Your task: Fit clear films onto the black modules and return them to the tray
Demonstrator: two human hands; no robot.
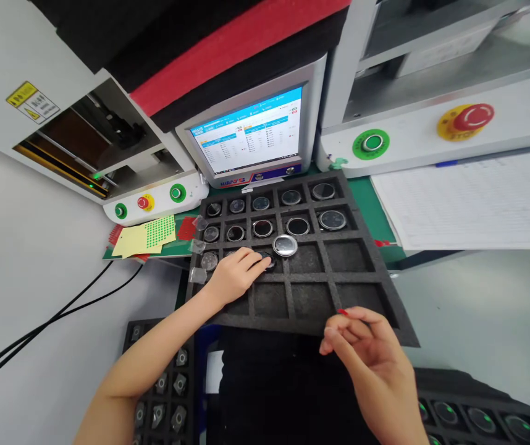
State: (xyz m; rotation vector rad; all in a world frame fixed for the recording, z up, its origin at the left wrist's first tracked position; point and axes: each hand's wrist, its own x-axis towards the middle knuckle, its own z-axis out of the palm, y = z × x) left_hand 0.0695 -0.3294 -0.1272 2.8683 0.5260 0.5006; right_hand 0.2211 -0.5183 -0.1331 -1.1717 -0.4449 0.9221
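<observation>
A black foam tray (325, 290) with square cells lies in front of me. Its two far rows hold round watch cases (298, 226). My left hand (235, 275) rests on the third row, fingers curled over a dark round case (267, 259) in a cell. Just right of it a silver round case (285, 245) sits tilted on a cell divider. My right hand (369, 358) hovers over the tray's near edge, fingers pinched together on a tiny red piece (341, 312).
A monitor (251, 133) stands behind the tray. Machines with green and red buttons flank it. A sheet of green dot stickers (158, 232) lies at left, papers (469, 198) at right. More foam trays with parts sit at lower left (163, 383) and lower right (473, 414).
</observation>
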